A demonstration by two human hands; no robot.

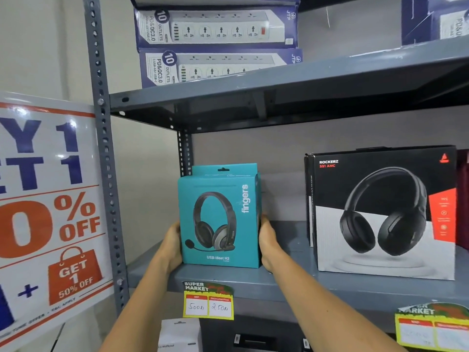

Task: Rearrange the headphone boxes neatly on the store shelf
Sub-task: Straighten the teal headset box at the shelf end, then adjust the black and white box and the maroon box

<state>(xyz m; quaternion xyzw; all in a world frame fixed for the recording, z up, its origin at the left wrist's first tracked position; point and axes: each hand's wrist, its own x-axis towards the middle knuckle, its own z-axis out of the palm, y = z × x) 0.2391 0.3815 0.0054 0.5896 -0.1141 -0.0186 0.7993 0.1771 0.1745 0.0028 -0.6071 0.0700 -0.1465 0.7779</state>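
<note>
A teal headset box (219,219) stands upright at the left end of the grey middle shelf (291,283), its printed front facing me. My left hand (171,246) presses its left side and my right hand (269,243) presses its right side, so both grip it. A second teal box stands right behind it, only its top showing. Farther right on the same shelf stands a larger black-and-white headphone box (383,212), with a gap between it and the teal box.
Stacked power-strip boxes (215,27) fill the upper shelf (279,85). A perforated steel upright (104,153) flanks the left, with a discount poster (48,207) beside it. Yellow price tags (208,302) hang on the shelf edge. More boxes sit below.
</note>
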